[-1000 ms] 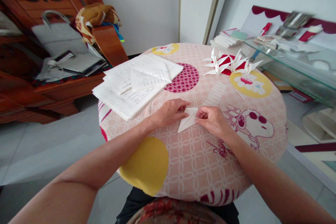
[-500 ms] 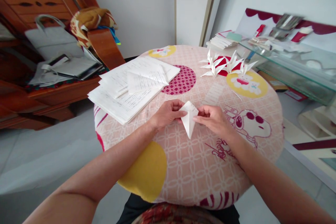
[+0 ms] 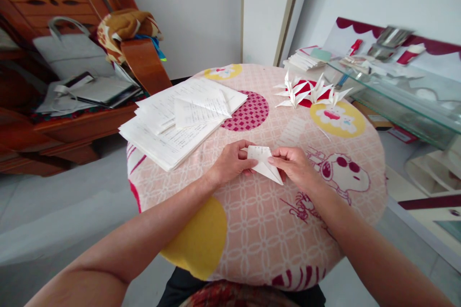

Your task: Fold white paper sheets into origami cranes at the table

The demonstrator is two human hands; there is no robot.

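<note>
The person's left hand [image 3: 232, 163] and right hand [image 3: 295, 165] met over the middle of a round table, each pinching the same folded white paper [image 3: 264, 162]. The left hand's fingers were closed on the paper's broad end; the right hand gripped its upper edge from the other side, thumb and fingertips curled onto it. The paper was a narrow pointed shape with its tip slanting down under the right hand. It lay between the two hands, low over the pink patterned tablecloth [image 3: 273, 235]; whether it touched the cloth could not be told.

Beyond the left hand, and a little to its outer side, lay a stack of printed sheets [image 3: 169, 129], with a few looser sheets fanned on top. Well beyond the right hand, at the far edge of the table, stood a small cluster of finished folded paper figures [image 3: 306, 92] with spiky wings. Just beside the right hand, on its outer side, the cloth bore a cartoon dog print [image 3: 344, 175].

Further out on the right-hand side ran a glass shelf [image 3: 406, 105], with blurred items on top. Far off on the left-hand side stood wooden furniture [image 3: 82, 124] carrying a grey bag [image 3: 68, 53] and papers.
</note>
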